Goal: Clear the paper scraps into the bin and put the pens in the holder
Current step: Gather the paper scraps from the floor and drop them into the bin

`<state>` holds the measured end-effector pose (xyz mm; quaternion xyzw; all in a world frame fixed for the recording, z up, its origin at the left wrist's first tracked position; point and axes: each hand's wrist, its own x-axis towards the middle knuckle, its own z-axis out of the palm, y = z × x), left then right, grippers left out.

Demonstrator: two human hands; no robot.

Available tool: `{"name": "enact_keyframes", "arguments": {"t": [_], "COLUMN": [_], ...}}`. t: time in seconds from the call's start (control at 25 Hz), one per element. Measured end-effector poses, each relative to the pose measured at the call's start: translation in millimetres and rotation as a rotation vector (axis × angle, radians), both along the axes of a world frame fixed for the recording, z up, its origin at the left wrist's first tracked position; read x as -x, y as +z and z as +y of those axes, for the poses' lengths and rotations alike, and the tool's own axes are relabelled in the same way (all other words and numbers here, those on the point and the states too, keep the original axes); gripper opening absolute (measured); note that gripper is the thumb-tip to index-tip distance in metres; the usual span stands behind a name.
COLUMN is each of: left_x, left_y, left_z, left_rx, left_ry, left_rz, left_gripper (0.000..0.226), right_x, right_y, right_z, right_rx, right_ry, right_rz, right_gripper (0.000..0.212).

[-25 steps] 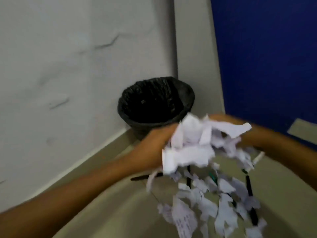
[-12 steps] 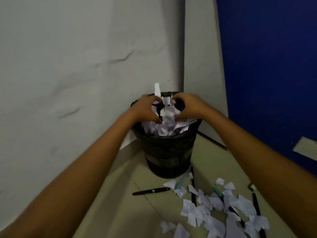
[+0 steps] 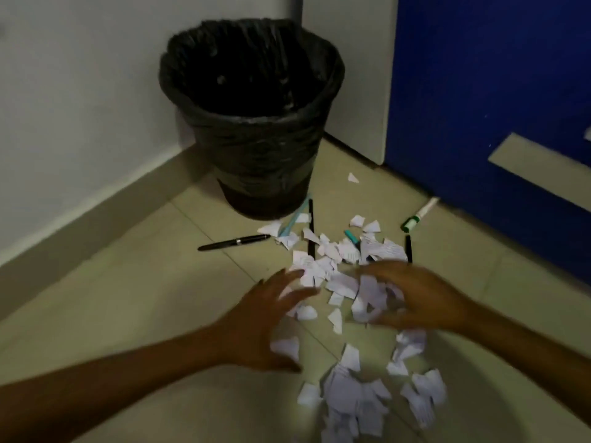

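Observation:
White paper scraps (image 3: 339, 276) lie scattered on the tiled floor in front of a black bin (image 3: 252, 123) lined with a black bag. My left hand (image 3: 265, 318) hovers over the pile's left side with fingers spread. My right hand (image 3: 415, 298) is on the pile's right side, fingers apart over the scraps. A black pen (image 3: 233, 243) lies left of the pile. A green-capped marker (image 3: 419, 215) lies near the blue panel. Other pens, among them a thin black one (image 3: 311, 225) and a teal one (image 3: 351, 237), poke out from under the scraps. No pen holder is visible.
The bin stands in a corner between a white wall (image 3: 80, 91) and a blue panel (image 3: 495, 91). A single scrap (image 3: 352, 178) lies behind the pile near the panel. More scraps (image 3: 358, 401) lie near the bottom edge.
Both hands dropped a bundle of scraps into the bin, then came back down to the pile on the floor. The view has tilted downward.

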<state>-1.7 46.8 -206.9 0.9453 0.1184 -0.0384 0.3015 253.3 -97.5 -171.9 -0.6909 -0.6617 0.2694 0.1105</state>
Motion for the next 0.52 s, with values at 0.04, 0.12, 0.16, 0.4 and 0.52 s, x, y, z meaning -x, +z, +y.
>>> {"name": "enact_keyframes", "arguments": {"t": [0.04,0.12,0.16,0.4,0.52], "left_x": [9,23,28,21,-8], "left_y": [-35,-71,-74,-81,-87], "left_z": [-9,-26,-38,-85,-64], "left_rx": [-0.075,-0.252,-0.246,-0.226,-0.289], "left_ry": [0.002,-0.128,-0.242,-0.264,-0.075], "left_rz": [0.1,0.157,0.19,0.069,0.035], "left_gripper": [0.113,0.122,0.115,0.097,0.082], "right_x": [2,6,11,70,83], "right_y": [-25,-55,-64,-116,-132], "right_z": [-27,-68,-83,-105,-78], "right_rx": [0.023,-0.034,-0.053,-0.127,-0.231], "right_ry": [-0.006,-0.008,0.011,0.25,0.134], "right_rz": [0.022,0.014,-0.018,-0.155,-0.147], "right_gripper": [0.079,0.092,0.094,0.088,0.069]}}
